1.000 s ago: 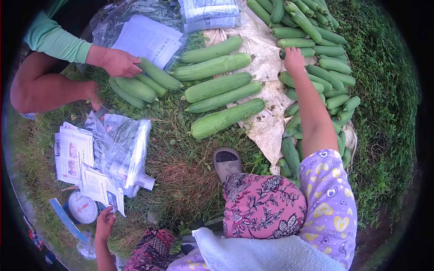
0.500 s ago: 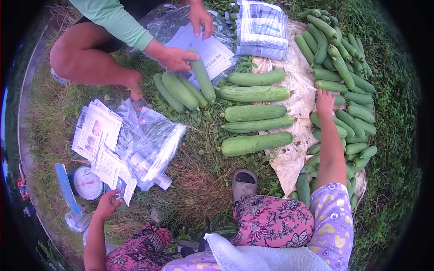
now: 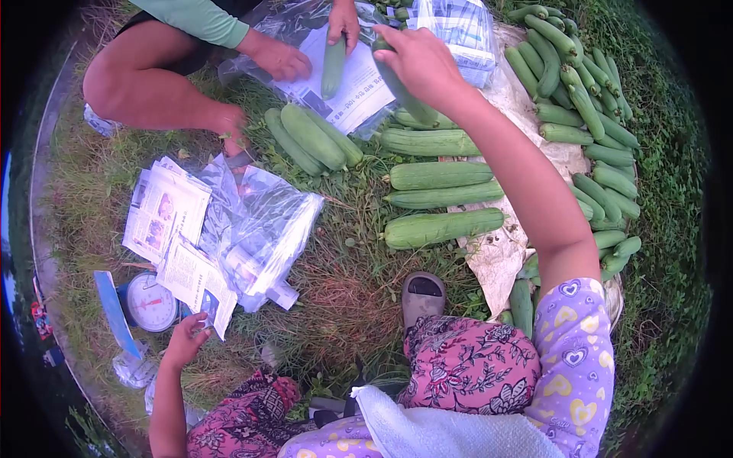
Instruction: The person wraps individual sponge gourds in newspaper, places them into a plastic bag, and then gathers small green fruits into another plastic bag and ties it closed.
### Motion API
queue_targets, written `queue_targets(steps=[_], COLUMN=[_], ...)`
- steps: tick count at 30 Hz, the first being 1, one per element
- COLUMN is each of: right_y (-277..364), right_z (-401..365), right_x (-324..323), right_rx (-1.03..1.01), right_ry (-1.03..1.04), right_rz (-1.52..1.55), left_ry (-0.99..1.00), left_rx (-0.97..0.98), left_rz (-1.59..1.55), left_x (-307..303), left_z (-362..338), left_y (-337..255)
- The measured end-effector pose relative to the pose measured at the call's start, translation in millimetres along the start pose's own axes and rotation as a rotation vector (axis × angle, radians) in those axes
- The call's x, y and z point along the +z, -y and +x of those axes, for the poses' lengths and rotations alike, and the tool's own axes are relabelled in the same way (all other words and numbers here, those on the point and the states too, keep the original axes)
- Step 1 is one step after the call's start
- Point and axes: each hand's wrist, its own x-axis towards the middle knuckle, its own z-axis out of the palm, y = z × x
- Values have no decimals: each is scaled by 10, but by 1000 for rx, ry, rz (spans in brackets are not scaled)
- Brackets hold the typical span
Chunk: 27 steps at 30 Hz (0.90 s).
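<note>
My right hand (image 3: 424, 65) is closed round one end of a green gourd (image 3: 405, 90), held over the row of gourds (image 3: 431, 141) beside the printed paper (image 3: 355, 84). My left hand (image 3: 185, 340), low on the left, has its fingers apart at the lower edge of a newspaper sheet (image 3: 197, 282); whether it touches the sheet is unclear. That sheet lies against clear plastic bags (image 3: 267, 221). Left of it is a round dial scale (image 3: 151, 302).
Across from me a co-worker in a green sleeve (image 3: 195, 19) holds a gourd (image 3: 333, 67) over the paper. Several gourds (image 3: 550, 46) are piled on the right by a pale cloth (image 3: 489, 259). Wrapped bundles (image 3: 462, 38) lie at the top.
My right hand has moved from the pile at the right to the upper middle, now with a gourd in it. The co-worker's gourd has shifted up onto the paper.
</note>
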Motion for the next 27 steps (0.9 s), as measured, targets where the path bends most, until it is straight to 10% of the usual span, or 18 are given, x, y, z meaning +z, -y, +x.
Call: queue_targets(steps=[10,16,20,24,27], right_y=[561,-365,-1494,-1865,-1983], right_z=[-15,-1093,-2038,-2966,-3438], right_x=[1611,798,-196,-897,-987], right_rx=[366,167,526,912,720], right_ry=[408,252,259,750,466], right_rz=[405,123,-301,-586,-567], left_ry=[43,103,82,77,65], left_rx=[-17,-54,-27,-19,11], left_rz=[-168,-157,-151,-79,-25], left_x=[-16,51,83,61,52], left_z=[58,4,1,27,70], left_y=[186,93,139,115,-113])
